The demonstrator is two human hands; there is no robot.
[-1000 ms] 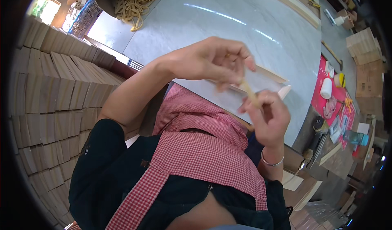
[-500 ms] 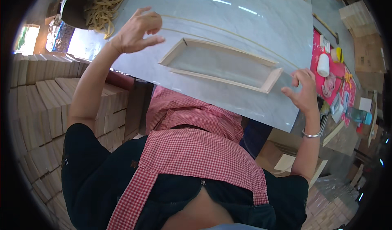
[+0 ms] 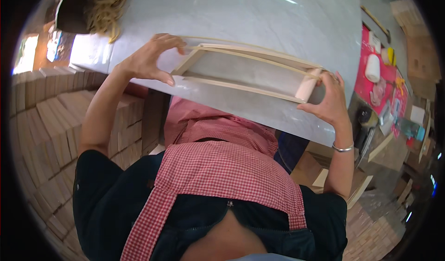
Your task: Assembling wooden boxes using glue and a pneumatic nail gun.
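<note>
On the pale marbled tabletop (image 3: 278, 25) lies a long, narrow rectangular frame (image 3: 241, 89) of light wood strips. A yellowish rubber band (image 3: 269, 61) is stretched lengthwise over the frame's far side, between my hands. The curled fingers of my left hand (image 3: 150, 59) hold its left end, the thumb spread apart near the frame's left corner. My right hand (image 3: 330, 96) has its fingers hooked in the other end at the frame's right end piece, with the thumb by the near right corner.
A dark container (image 3: 74, 11) with a heap of rubber bands (image 3: 109, 11) sits at the far left. Stacked wooden pieces (image 3: 51, 122) rise beside my left arm. To the right, a red cloth (image 3: 364, 75) bears a white bottle (image 3: 372, 68) and a yellow tape roll (image 3: 388, 56). A hammer (image 3: 375, 22) lies beyond.
Both hands have come closer together and in to the frame's ends. The stretched rubber band has moved nearer, now lying along and over the frame's far side.
</note>
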